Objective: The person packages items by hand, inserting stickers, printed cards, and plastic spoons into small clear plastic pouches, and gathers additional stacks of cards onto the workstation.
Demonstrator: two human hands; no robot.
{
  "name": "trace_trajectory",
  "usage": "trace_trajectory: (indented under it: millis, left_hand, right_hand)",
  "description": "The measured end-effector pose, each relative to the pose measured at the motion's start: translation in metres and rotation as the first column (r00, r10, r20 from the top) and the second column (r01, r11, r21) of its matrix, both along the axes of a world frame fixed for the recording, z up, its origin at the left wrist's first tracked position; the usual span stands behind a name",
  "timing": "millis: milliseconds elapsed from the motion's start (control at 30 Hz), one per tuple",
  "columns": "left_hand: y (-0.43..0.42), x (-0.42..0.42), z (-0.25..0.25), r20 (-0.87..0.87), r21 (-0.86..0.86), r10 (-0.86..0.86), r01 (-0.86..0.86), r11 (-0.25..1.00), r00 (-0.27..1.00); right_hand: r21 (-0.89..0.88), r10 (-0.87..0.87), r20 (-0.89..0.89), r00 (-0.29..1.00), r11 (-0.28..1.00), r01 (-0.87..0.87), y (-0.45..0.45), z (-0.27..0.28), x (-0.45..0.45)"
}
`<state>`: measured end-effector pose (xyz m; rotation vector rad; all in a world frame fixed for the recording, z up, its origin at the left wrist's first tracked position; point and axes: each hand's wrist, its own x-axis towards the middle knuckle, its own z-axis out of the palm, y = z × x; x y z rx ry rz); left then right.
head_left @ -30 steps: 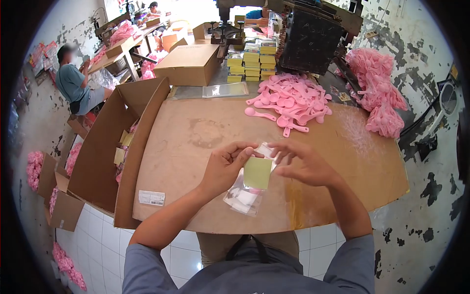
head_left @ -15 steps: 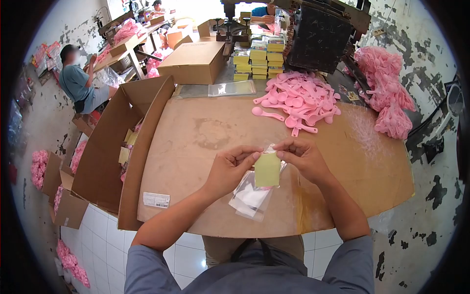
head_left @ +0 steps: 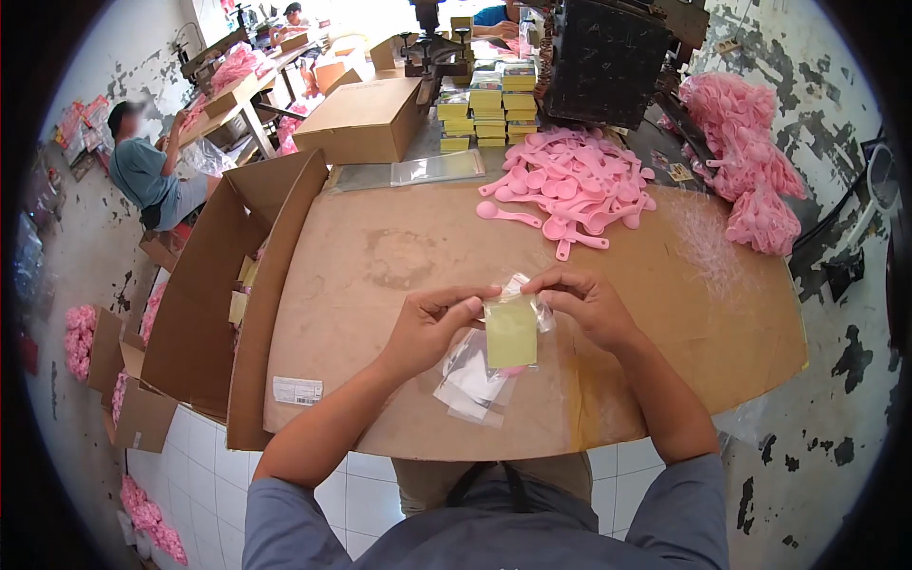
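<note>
Between my two hands is a small clear plastic bag (head_left: 545,319) with a pale yellow card (head_left: 511,334) in it. My left hand (head_left: 434,323) pinches the top left of the bag between thumb and fingers. At the top right, the thumb and fingers of my right hand (head_left: 591,306) are closed on the bag's edge. Part of something pink shows at the card's lower edge, mostly hidden. Beneath lie several flat clear bags (head_left: 472,385) on the cardboard sheet (head_left: 380,323). Farther back is a heap of pink measuring spoons (head_left: 570,180).
An open carton (head_left: 214,313) stands along the left edge, with bags inside. At the back are a closed box (head_left: 361,114), stacks of yellow cards (head_left: 486,104), and a dark machine (head_left: 608,71). Bagged pink spoons (head_left: 746,161) lie back right. A person (head_left: 152,171) sits far left.
The bag with the yellow card has come slightly lower, and more clear plastic shows at its right side. Both hands keep their pinch. The whole view has shifted a little.
</note>
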<state>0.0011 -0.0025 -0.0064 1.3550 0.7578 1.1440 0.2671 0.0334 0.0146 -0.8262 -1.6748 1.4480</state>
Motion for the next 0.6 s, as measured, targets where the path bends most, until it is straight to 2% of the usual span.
trace_trajectory:
  millis: [100,200,500,600]
  left_hand:
    - [0.003,-0.003,-0.003,0.115,-0.115,-0.032,0.045,0.992,0.993]
    - [0.002,0.0,0.0,-0.064,-0.104,-0.022,0.015,0.994,0.998]
    - [0.004,0.003,-0.002,-0.081,-0.134,-0.014,0.003,0.991,0.997]
    - [0.003,0.002,0.002,-0.089,-0.119,0.028,-0.039,0.992,0.996]
  right_hand:
    - [-0.007,0.077,-0.015,0.997,0.997,-0.077,0.005,-0.003,0.005]
    - [0.005,0.023,0.034,0.999,1.0,-0.023,-0.001,0.001,-0.001]
    - [-0.026,0.055,-0.015,0.998,0.998,-0.055,0.006,-0.014,-0.002]
    - [-0.011,0.12,0.009,0.993,0.993,-0.12,0.001,-0.005,-0.004]
